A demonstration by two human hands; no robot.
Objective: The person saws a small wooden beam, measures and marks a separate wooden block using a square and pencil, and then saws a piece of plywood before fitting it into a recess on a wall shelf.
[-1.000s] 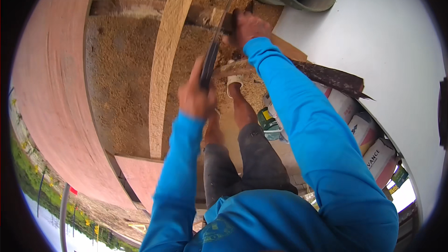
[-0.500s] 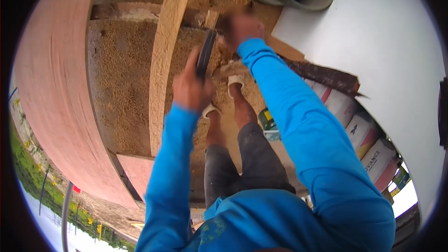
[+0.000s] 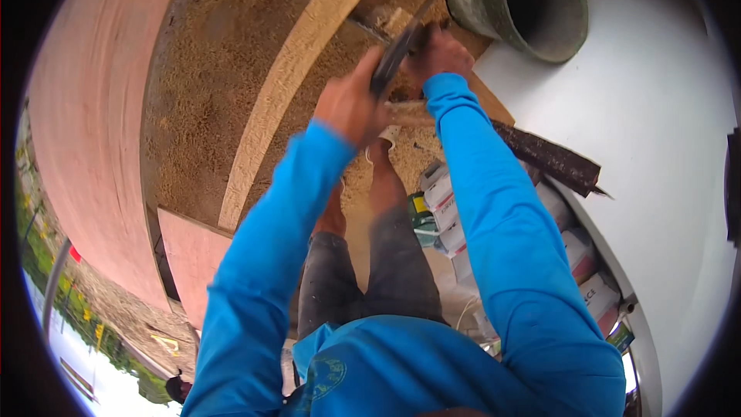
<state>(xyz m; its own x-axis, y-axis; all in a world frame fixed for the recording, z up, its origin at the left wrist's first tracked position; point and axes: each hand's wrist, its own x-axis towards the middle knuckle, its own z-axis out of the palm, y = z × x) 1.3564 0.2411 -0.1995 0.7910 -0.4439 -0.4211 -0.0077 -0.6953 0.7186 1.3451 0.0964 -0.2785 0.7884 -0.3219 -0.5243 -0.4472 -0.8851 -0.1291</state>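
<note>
In the head view, the left hand (image 3: 351, 104) is closed around the black handle of a long, thin tool that looks like a saw (image 3: 388, 69), its index finger lying along the handle. The narrow blade slants away up the picture and to the right, passing just beside the right hand (image 3: 446, 55). That hand is bent over dark wood near the blade; its fingers are blurred and partly hidden, so whether it grips or only presses cannot be told. A small pale wood block (image 3: 397, 22) lies close to the left of the blade. Further left, a long pale plank (image 3: 301, 38) crosses a brown surface (image 3: 208, 85) strewn with sawdust, and a pinkish wooden panel (image 3: 93, 123) fills the far left. A greenish bucket (image 3: 471, 4) stands beyond the right hand, near a white sheet (image 3: 648, 108). A dark, rough-edged wood strip (image 3: 552, 158) juts out past the right sleeve (image 3: 502, 185), above white and red packages (image 3: 444, 205).
</note>
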